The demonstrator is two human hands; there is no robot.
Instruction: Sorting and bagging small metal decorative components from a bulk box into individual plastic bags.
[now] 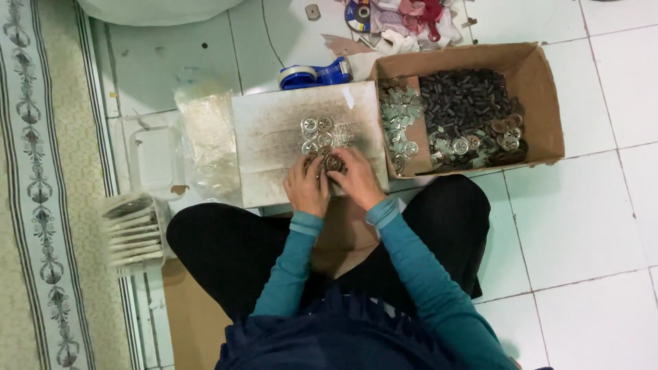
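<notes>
Hands meet at the centre of the view, over the near edge of a pale, speckled work board [274, 147] that lies on the white tiled floor [589, 226]. The left hand [306, 186] rests knuckles up, fingers curled forward and pointing to twelve o'clock; the right hand [356, 178] angles in from four o'clock, fingers bent and closed toward the left. Between their fingertips sits a small round metal disc [334, 163], which both hands pinch from either side; how tightly each finger closes on it cannot be told. Both forearms, in teal sleeves, rise from six o'clock and converge in a narrow V above the person's folded, dark-clad legs.

Just beyond the fingers, at twelve o'clock, a short cluster of matching discs [317, 133] lies on the board, touching one another. At two o'clock from the hands stands an open cardboard box [541, 89] filled with dark cylindrical parts [462, 99] and more silvery round pieces. At twelve o'clock, past the board, lies a blue tape dispenser [315, 74]. At nine o'clock a crumpled clear plastic bag [209, 140] lies just beside the board, and at eight o'clock a stack of white ribbed trays [133, 233] stands near the person's knee. A patterned rug [41, 185] runs along the left edge.
</notes>
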